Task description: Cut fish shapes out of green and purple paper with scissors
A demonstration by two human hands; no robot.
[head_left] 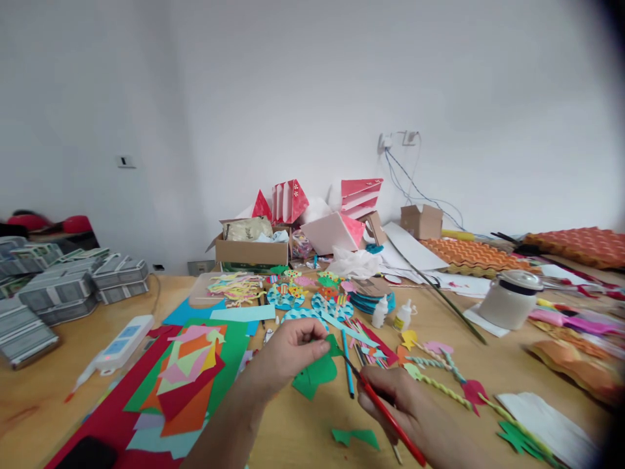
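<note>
My left hand (pixel 303 345) pinches the upper edge of a green paper piece (pixel 319 374) above the table, thumb and fingers closed on it. My right hand (pixel 398 397) is wrapped round the red handles of a pair of scissors (pixel 399 428), whose dark blades reach to the green paper beside my left fingertips. A blue pen (pixel 348 365) lies between the two hands. Below them on the table rests a green paper scrap (pixel 355 438). Left of my left arm is a stack of coloured paper (pixel 188 374) in orange, red, pink and yellow.
Blue decorated discs (pixel 332 305) and two glue bottles (pixel 379 312) stand beyond my hands. A white glue gun (pixel 117 345) lies far left. Braided strings with paper shapes (pixel 439 384) and a white lidded mug (pixel 512 301) are at right. A cardboard box (pixel 251 252) sits by the wall.
</note>
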